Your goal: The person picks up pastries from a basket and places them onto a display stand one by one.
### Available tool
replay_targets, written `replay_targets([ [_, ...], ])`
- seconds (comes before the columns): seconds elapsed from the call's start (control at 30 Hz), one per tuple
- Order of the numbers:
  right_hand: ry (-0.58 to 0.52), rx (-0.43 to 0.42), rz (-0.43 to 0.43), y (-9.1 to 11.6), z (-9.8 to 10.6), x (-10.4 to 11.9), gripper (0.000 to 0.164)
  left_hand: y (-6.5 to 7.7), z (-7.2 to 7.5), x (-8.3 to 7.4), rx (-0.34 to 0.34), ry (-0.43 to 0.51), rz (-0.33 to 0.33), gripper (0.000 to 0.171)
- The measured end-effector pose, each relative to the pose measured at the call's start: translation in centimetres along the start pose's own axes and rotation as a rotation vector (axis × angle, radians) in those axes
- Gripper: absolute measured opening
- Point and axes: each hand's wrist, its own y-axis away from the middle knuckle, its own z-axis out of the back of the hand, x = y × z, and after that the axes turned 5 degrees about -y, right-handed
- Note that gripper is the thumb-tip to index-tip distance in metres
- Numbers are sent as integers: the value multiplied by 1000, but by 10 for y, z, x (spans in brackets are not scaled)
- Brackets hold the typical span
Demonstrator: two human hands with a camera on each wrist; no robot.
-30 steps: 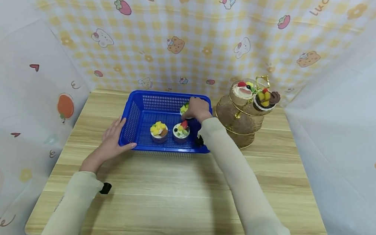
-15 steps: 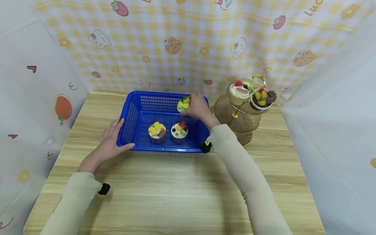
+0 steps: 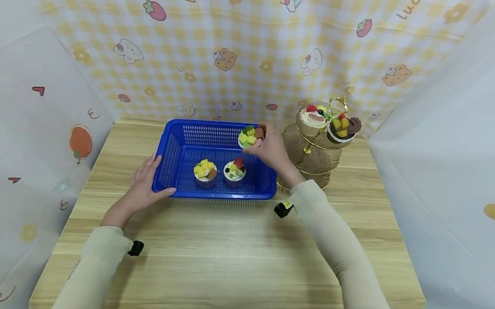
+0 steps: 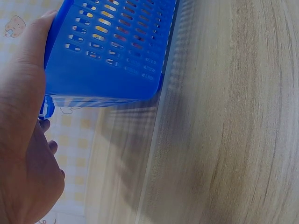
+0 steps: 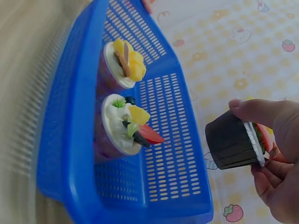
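Observation:
My right hand (image 3: 274, 151) pinches a dessert cup (image 3: 251, 138) at the back right of the blue basket (image 3: 172, 191). In the right wrist view, this cup has a dark, ribbed wall (image 5: 230, 141), tilted sideways, with thumb and fingers around its rim. It is raised above the basket's floor, fruit pieces on top. Inside the basket stand a mango-topped cup (image 3: 205, 174) and a strawberry-topped cup (image 3: 234, 173). My left hand (image 3: 143, 184) holds the basket's left end. The left wrist view shows its thumb over the rim and its fingertips behind the blue wall (image 4: 79, 84).
A gold-framed tiered stand (image 3: 315, 158) rises right of the basket. On its top level sit a cream dessert cup (image 3: 312, 119) and a dark cup with chocolate (image 3: 341, 129). Patterned cloth (image 3: 204, 47) hangs along the back edge of the wooden table (image 3: 229, 266).
My right hand has lifted the dessert cup from the basket's back right corner and drawn it slightly right, with the forearm shifting right. My left hand stays on the basket.

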Motion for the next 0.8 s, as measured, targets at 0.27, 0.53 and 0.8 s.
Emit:
replay_targets([
  [0.27, -59, -126, 8, 27, 14, -7, 87, 0, 1, 0, 0, -2, -5, 112],
  [0.53, -180, -278, 9, 48, 21, -29, 86, 1, 2, 0, -5, -1, -8, 112],
  [0.8, -219, -399, -5, 54, 22, -52, 86, 0, 1, 0, 3, -1, -5, 112],
])
